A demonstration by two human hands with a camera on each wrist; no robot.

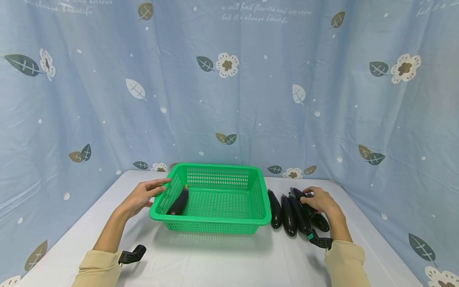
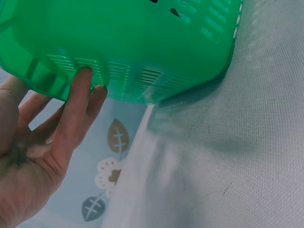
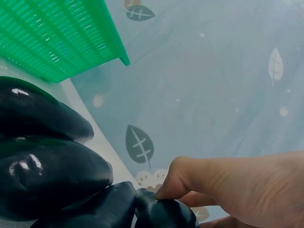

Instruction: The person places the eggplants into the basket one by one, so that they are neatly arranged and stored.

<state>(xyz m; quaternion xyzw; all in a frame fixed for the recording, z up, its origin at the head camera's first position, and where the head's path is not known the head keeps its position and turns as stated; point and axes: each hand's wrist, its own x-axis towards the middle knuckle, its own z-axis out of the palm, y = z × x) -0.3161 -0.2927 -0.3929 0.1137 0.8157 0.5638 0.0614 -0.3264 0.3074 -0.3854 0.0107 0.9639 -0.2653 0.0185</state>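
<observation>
My left hand (image 1: 140, 196) holds the left rim of a green plastic basket (image 1: 215, 219). In the left wrist view, two fingers (image 2: 76, 107) touch its slotted outer wall below the rim, while another part of the hand passes behind the rim. One dark purple eggplant (image 1: 179, 202) lies inside the basket against its left side. To the basket's right, my right hand (image 1: 322, 200) grips an eggplant (image 1: 309, 208) in a cluster, with the thumb (image 3: 173, 178) on its upper end. The far fingers are partly hidden. Beside it are other eggplants (image 1: 289, 215), lying side by side.
A white cloth-covered table (image 1: 211, 263) carries everything. Behind it and at both sides hangs a blue curtain (image 1: 265, 111) with leaves and flowers. A black wrist camera (image 1: 132, 255) sticks out from the left sleeve, another (image 1: 320, 241) from the right, close to the eggplants.
</observation>
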